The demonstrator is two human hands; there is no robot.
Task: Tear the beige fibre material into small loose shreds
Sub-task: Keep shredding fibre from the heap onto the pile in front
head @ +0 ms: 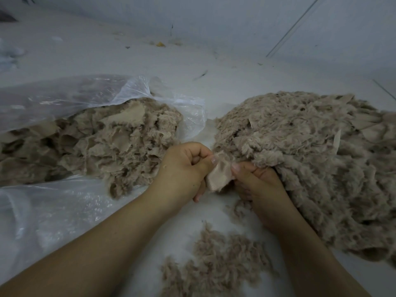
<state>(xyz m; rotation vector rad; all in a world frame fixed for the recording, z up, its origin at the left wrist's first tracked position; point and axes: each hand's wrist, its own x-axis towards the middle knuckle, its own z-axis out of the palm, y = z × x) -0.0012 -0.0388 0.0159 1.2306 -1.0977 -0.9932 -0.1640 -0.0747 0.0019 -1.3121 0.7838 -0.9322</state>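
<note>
A small beige piece of fibre fabric [220, 175] is held between both hands at the centre. My left hand [184, 168] pinches its left edge with thumb and curled fingers. My right hand [259, 185] grips its right edge, partly tucked under a big fluffy beige heap [310, 157] on the right. Loose beige shreds [216, 260] lie on the floor below the hands, between my forearms.
A clear plastic bag [64, 99] lies open at the left, holding a pile of torn beige pieces [107, 142]. More plastic sheet [53, 215] spreads under my left forearm. The pale floor [150, 56] behind carries small bits of debris; a wall runs along the back.
</note>
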